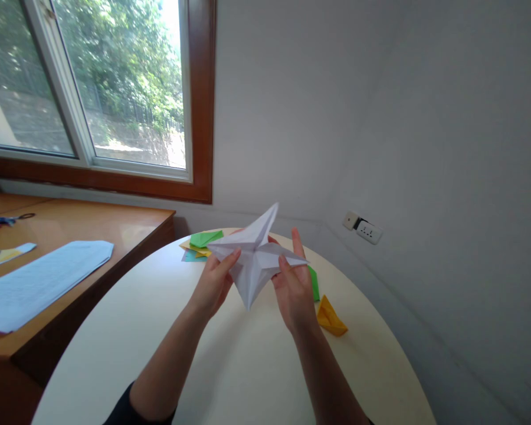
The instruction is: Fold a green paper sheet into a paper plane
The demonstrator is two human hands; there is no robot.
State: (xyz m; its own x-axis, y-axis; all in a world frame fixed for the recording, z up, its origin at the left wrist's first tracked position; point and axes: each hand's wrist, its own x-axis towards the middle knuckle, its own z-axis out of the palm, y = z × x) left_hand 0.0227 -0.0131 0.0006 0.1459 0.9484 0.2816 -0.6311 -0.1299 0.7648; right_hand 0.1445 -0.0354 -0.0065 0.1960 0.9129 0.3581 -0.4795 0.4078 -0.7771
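Observation:
A white folded paper star (252,260) with pointed arms is held up above the round table, between my two hands. My left hand (215,280) pinches its left side, the thumb lying on top of the paper. On the other side, my right hand (294,286) grips the right arm with its thumb on top, while one finger sticks up behind. The fingers under the paper are partly hidden. Just past my right hand, a green paper piece (313,283) shows in part, and a yellow paper boat (331,317) sits beside my right wrist.
The round white table (128,319) stands against the wall. Green, yellow and blue folded papers (206,238) lie at its far side. To the left, a wooden desk (133,218) carries printed sheets (48,283) and scissors (4,221). A power socket (369,231) is on the wall.

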